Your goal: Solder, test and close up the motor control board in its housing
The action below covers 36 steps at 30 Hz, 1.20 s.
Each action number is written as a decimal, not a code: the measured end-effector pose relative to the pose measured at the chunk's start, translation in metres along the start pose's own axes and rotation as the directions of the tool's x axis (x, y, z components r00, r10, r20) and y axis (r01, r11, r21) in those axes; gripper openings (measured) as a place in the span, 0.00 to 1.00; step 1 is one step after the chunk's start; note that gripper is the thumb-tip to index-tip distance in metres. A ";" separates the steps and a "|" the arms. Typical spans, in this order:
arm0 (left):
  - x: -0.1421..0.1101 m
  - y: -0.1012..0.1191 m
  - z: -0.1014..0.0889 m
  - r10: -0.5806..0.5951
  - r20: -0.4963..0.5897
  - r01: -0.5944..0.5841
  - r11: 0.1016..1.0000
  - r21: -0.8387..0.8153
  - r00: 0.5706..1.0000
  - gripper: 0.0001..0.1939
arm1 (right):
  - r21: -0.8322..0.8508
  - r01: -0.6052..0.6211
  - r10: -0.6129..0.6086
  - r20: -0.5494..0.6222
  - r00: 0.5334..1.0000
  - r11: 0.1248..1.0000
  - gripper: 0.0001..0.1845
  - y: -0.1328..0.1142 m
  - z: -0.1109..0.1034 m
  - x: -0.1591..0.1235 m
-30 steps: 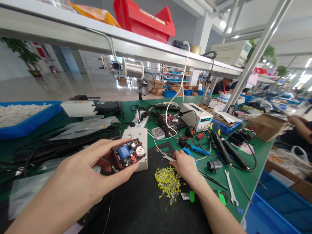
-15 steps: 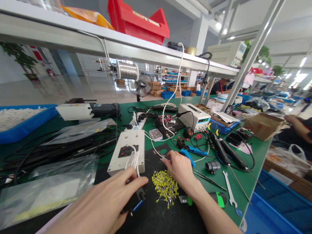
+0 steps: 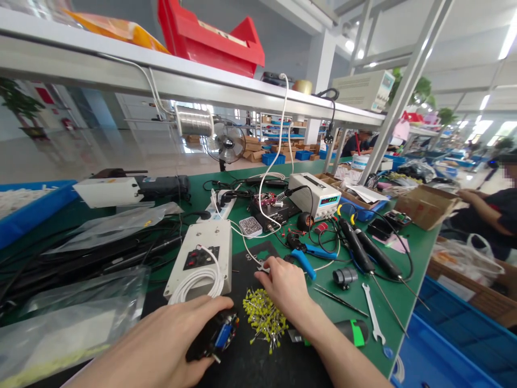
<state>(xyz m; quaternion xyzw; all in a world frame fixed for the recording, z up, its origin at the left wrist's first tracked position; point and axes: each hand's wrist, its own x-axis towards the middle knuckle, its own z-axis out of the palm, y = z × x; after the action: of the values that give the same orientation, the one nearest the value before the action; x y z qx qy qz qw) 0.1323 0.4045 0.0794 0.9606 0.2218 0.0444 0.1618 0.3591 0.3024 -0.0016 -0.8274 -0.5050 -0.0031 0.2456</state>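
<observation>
My left hand [image 3: 177, 328] is wrapped round a black device [image 3: 212, 337] with a blue part on its near side. A coiled white cable [image 3: 202, 283] lies just beyond it, partly over a beige control box [image 3: 222, 248] with red switches. My right hand [image 3: 285, 283] has its fingers curled together at a small grey metal piece [image 3: 263, 267] on the black mat; the fingers partly hide it, and its kind is unclear. Right below that hand is a pile of yellow-headed parts with metal leads [image 3: 264, 318].
Blue-handled pliers [image 3: 305, 261], tweezers [image 3: 341, 300], a wrench [image 3: 374, 315] and two soldering irons [image 3: 355, 245] lie to the right. A power supply [image 3: 315, 194] stands behind. Plastic bags [image 3: 76, 318] and black cables are at left. A shelf [image 3: 226, 86] crosses above; a co-worker [image 3: 484, 210] sits at right.
My left hand has turned the black device, showing more of its blue part. The white cable coil has dropped lower and spread. The view has shifted slightly right.
</observation>
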 end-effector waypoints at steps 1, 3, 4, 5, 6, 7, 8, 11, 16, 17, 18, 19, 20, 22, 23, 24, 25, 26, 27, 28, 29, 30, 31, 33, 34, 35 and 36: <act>-0.002 -0.006 -0.003 0.029 -0.006 -0.029 0.999 -0.026 1.000 0.32 | 0.014 0.001 -0.001 -0.007 1.000 1.000 0.12 0.001 0.000 0.000; -0.007 -0.017 -0.014 0.064 -0.061 -0.069 0.994 -0.090 0.996 0.30 | 0.049 0.009 -0.008 -0.023 1.000 0.999 0.12 0.002 0.000 0.001; -0.011 -0.022 -0.022 0.052 -0.109 -0.066 0.990 -0.127 0.993 0.29 | 0.070 0.017 -0.015 -0.031 0.999 0.997 0.11 0.002 0.000 0.001; -0.015 -0.026 -0.031 0.025 -0.150 -0.051 0.984 -0.171 0.988 0.29 | 0.095 0.028 -0.024 -0.038 0.999 0.995 0.11 0.002 -0.002 0.000; -0.020 -0.030 -0.041 -0.024 -0.194 -0.022 0.973 -0.231 0.981 0.28 | 0.123 0.042 -0.037 -0.045 0.998 0.992 0.11 0.001 -0.004 0.000; -0.025 -0.032 -0.051 -0.081 -0.226 0.007 0.950 -0.311 0.971 0.29 | 0.152 0.059 -0.052 -0.050 0.997 0.987 0.11 -0.001 -0.007 0.001; -0.031 -0.035 -0.059 -0.136 -0.251 0.022 0.912 -0.411 0.958 0.30 | 0.181 0.081 -0.072 -0.055 0.996 0.980 0.12 -0.005 -0.011 0.004; -0.043 -0.043 -0.075 -0.289 -0.367 -0.040 0.736 -0.676 0.884 0.34 | 0.246 0.165 -0.154 -0.065 0.986 0.955 0.14 -0.025 -0.021 0.028; -0.051 -0.056 -0.077 -0.377 -0.472 -0.191 0.584 -0.789 0.797 0.31 | 0.258 0.289 -0.305 0.022 0.952 0.922 0.14 -0.086 -0.008 0.113; -0.052 -0.057 -0.077 -0.373 -0.470 -0.199 0.574 -0.794 0.800 0.30 | 0.252 0.303 -0.326 0.056 0.944 0.919 0.14 -0.097 0.000 0.130; -0.053 -0.057 -0.078 -0.365 -0.467 -0.205 0.568 -0.797 0.806 0.29 | 0.246 0.315 -0.345 0.092 0.934 0.917 0.14 -0.107 0.009 0.145; -0.054 -0.056 -0.079 -0.354 -0.462 -0.211 0.562 -0.800 0.813 0.29 | 0.240 0.322 -0.359 0.128 0.925 0.916 0.14 -0.114 0.018 0.157; -0.054 -0.055 -0.080 -0.341 -0.458 -0.216 0.557 -0.802 0.821 0.28 | 0.234 0.328 -0.370 0.162 0.915 0.915 0.14 -0.119 0.026 0.167; -0.056 -0.054 -0.083 -0.314 -0.454 -0.229 0.552 -0.802 0.834 0.28 | 0.222 0.334 -0.381 0.215 0.899 0.916 0.15 -0.123 0.041 0.179; -0.056 -0.053 -0.084 -0.300 -0.454 -0.237 0.550 -0.801 0.839 0.28 | 0.216 0.337 -0.383 0.231 0.894 0.916 0.15 -0.122 0.047 0.181; -0.056 -0.052 -0.085 -0.286 -0.454 -0.245 0.548 -0.800 0.844 0.27 | 0.209 0.338 -0.383 0.239 0.892 0.918 0.16 -0.121 0.052 0.183; -0.056 -0.052 -0.085 -0.275 -0.454 -0.250 0.548 -0.798 0.847 0.27 | 0.201 0.340 -0.382 0.241 0.892 0.919 0.16 -0.120 0.056 0.183; -0.056 -0.051 -0.086 -0.267 -0.456 -0.255 0.549 -0.796 0.849 0.27 | 0.193 0.340 -0.380 0.239 0.893 0.920 0.17 -0.118 0.060 0.183; -0.055 -0.051 -0.085 -0.260 -0.459 -0.260 0.550 -0.794 0.850 0.26 | 0.186 0.341 -0.378 0.234 0.896 0.922 0.17 -0.118 0.062 0.183; -0.055 -0.051 -0.085 -0.255 -0.462 -0.264 0.553 -0.791 0.849 0.26 | 0.180 0.341 -0.377 0.228 0.898 0.923 0.17 -0.117 0.064 0.183; -0.054 -0.051 -0.085 -0.253 -0.463 -0.265 0.555 -0.788 0.849 0.26 | 0.175 0.342 -0.375 0.220 0.901 0.923 0.17 -0.118 0.065 0.183; -0.054 -0.051 -0.084 -0.252 -0.463 -0.264 0.557 -0.788 0.850 0.26 | 0.170 0.343 -0.374 0.209 0.904 0.924 0.17 -0.118 0.065 0.183; -0.054 -0.050 -0.084 -0.253 -0.463 -0.264 0.557 -0.788 0.849 0.26 | 0.165 0.345 -0.374 0.194 0.907 0.924 0.17 -0.118 0.064 0.182; -0.054 -0.050 -0.084 -0.257 -0.465 -0.264 0.557 -0.787 0.847 0.25 | 0.151 0.353 -0.374 0.149 0.915 0.923 0.16 -0.117 0.060 0.177; -0.054 -0.049 -0.084 -0.258 -0.468 -0.266 0.557 -0.787 0.845 0.25 | 0.140 0.359 -0.375 0.117 0.919 0.923 0.16 -0.115 0.057 0.172; -0.054 -0.049 -0.085 -0.258 -0.471 -0.270 0.555 -0.787 0.843 0.25 | 0.125 0.367 -0.378 0.078 0.923 0.922 0.16 -0.112 0.053 0.165; -0.054 -0.049 -0.085 -0.257 -0.475 -0.275 0.553 -0.787 0.842 0.24 | 0.105 0.376 -0.382 0.035 0.924 0.920 0.15 -0.109 0.049 0.155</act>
<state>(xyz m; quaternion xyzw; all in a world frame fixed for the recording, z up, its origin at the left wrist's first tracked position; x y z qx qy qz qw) 0.0505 0.4467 0.1429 0.7142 0.2044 0.4132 0.5266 0.3324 0.4922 0.0381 -0.7010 -0.6616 -0.0036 0.2663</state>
